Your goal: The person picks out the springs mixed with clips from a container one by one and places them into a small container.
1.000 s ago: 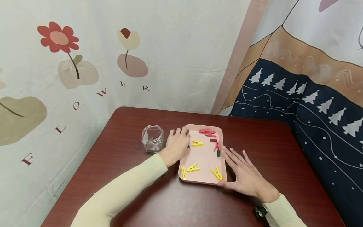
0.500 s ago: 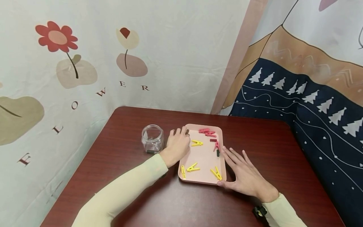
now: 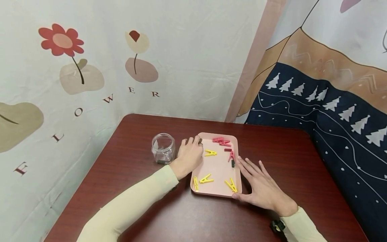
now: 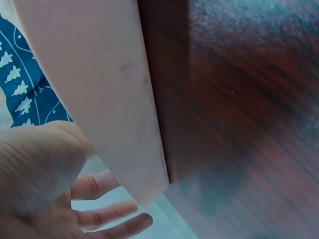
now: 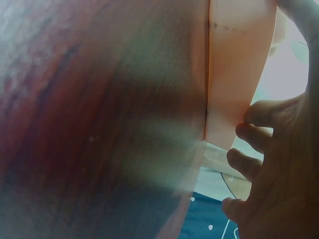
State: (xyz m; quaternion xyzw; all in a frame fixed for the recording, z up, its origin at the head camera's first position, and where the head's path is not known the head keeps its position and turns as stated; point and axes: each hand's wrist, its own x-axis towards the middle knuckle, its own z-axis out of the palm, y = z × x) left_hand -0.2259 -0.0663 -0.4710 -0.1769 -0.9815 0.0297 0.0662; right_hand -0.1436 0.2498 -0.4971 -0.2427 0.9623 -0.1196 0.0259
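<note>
Both hands are at a pink rectangular tray point(image 3: 215, 169) on the table. My left hand point(image 3: 189, 153) lies over the tray's left rim toward its far corner; in the left wrist view its fingers point(image 4: 107, 214) extend past the tray's side. My right hand point(image 3: 258, 186) touches the right rim with spread fingers, the thumb near the front corner. Inside lie several yellow clothespins point(image 3: 206, 178), several pink clothespins point(image 3: 221, 141), a dark red piece point(image 3: 228, 150) and a dark green piece point(image 3: 233, 163). A dark piece point(image 3: 200, 141) shows beside my left fingertips, partly hidden.
Left of the tray stands a clear, lidless jar point(image 3: 163, 148) with a dark piece at its bottom. A dark red-brown wooden table point(image 3: 145, 215) carries everything. Printed cloths point(image 3: 187, 60) hang behind and to the right.
Both hands and the tray stay practically in place. A dark bit seen at the left hand's thumb side one second ago no longer shows. The head view shifts slightly.
</note>
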